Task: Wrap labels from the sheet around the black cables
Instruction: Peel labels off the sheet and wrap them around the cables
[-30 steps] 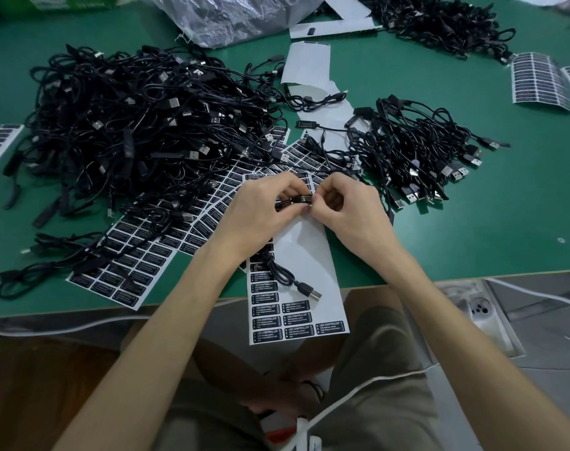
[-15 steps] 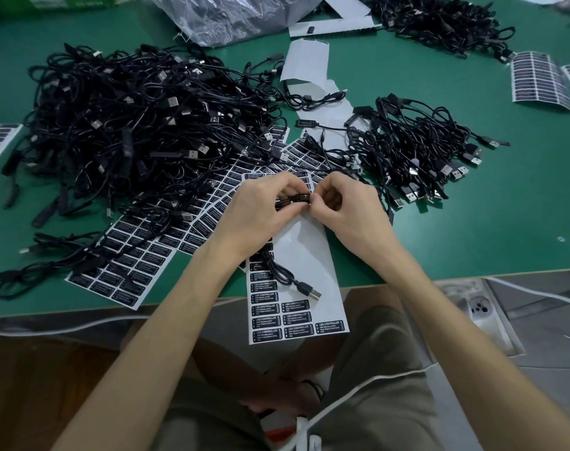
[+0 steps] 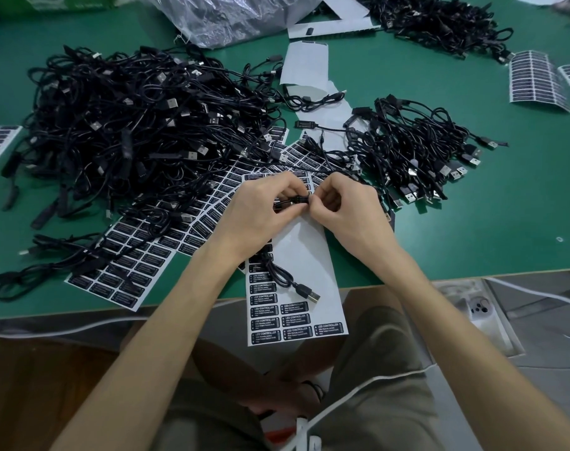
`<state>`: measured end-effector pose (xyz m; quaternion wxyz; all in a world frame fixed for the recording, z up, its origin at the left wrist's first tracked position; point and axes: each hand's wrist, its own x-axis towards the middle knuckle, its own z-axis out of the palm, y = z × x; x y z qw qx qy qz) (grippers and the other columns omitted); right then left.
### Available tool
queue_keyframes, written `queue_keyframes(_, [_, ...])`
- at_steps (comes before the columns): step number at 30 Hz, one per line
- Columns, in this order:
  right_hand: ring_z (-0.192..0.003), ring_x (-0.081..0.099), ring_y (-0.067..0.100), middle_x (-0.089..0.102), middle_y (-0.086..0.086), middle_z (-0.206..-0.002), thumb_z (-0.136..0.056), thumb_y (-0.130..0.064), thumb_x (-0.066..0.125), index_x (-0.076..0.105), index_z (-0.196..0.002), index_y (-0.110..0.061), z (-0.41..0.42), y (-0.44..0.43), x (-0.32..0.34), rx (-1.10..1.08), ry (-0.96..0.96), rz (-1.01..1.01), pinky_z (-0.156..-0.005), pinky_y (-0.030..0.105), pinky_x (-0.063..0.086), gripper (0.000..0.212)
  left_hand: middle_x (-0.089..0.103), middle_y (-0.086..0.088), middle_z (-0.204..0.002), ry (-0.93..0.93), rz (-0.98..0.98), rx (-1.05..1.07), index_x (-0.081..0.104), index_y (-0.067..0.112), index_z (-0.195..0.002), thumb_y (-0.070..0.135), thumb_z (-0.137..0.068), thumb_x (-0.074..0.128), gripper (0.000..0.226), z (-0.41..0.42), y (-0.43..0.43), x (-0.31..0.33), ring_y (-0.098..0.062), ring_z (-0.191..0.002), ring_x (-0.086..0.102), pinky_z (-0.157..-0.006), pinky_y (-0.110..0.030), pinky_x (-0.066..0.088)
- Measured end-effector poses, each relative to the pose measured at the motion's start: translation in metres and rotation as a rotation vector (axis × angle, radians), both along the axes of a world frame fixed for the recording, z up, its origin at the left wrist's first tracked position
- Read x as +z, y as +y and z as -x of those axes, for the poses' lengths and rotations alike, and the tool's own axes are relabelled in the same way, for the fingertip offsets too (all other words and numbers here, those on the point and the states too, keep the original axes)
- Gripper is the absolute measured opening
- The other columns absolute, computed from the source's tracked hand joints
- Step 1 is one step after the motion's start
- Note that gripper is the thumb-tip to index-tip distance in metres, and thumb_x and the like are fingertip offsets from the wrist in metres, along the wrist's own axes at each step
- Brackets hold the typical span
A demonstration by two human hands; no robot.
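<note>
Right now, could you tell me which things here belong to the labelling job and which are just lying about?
Job: left hand, right hand, the cable both pinch, label sheet beneath, cable pile.
Lying about: plastic bag, spent backing.

A green counter (image 3: 479,229) with a pale edge stands over grey floor (image 3: 550,369); brown wood (image 3: 33,392) shows at lower left.

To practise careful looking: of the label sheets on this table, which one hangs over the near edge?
The sheet beneath the held cable, mostly peeled to bare white backing, a USB plug lying on it.
</note>
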<state>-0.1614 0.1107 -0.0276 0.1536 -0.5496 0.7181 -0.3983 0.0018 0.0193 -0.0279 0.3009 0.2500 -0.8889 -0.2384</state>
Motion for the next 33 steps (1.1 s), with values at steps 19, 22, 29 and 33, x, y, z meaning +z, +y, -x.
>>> queue_keyframes(19, [-0.071, 0.061, 0.003, 0.067, -0.011, -0.077, -0.093, -0.035, 0.073, 0.063, -0.09, -0.022, 0.0008, -0.0003, 0.0007, -0.054, -0.044, -0.002, -0.069, 0.033, 0.055, 0.016, 0.07, 0.007, -0.092, 0.056, -0.203, 0.012, 0.068, 0.018, -0.107, 0.004, -0.097, 0.064, 0.017, 0.0019, 0.0002, 0.0043, -0.011, -0.084, 0.069, -0.073, -0.014, 0.045])
queue_keyframes(22, [-0.074, 0.06, 0.002, 0.065, -0.01, -0.079, -0.092, -0.032, 0.076, 0.058, -0.096, -0.02, 0.0028, 0.0002, 0.0003, -0.09, -0.087, 0.025, -0.069, 0.027, 0.052, 0.023, 0.069, 0.005, -0.095, 0.097, -0.213, 0.043, 0.069, 0.017, -0.108, 0.005, -0.097, 0.064, 0.017, 0.0011, -0.0009, 0.0041, -0.016, -0.088, 0.067, -0.081, -0.027, 0.052])
queue_keyframes(29, [-0.075, 0.06, -0.003, 0.067, -0.013, -0.082, -0.095, -0.018, 0.063, 0.067, -0.1, -0.022, 0.0033, 0.0012, 0.0038, -0.02, -0.057, 0.02, -0.07, 0.018, 0.048, 0.008, 0.069, 0.005, -0.09, 0.088, -0.18, 0.042, 0.07, 0.014, -0.105, 0.005, -0.095, 0.066, 0.014, 0.0021, 0.0008, 0.006, -0.014, -0.084, 0.064, -0.075, -0.019, 0.046])
queue_keyframes(33, [-0.074, 0.06, 0.001, 0.069, -0.011, -0.083, -0.094, -0.016, 0.061, 0.069, -0.098, -0.022, 0.0031, 0.0017, 0.0053, 0.004, -0.066, 0.006, -0.069, 0.017, 0.047, 0.011, 0.069, 0.004, -0.088, 0.072, -0.171, 0.045, 0.072, 0.012, -0.104, 0.006, -0.095, 0.067, 0.012, 0.0026, 0.0019, 0.0074, -0.01, -0.081, 0.062, -0.073, -0.011, 0.042])
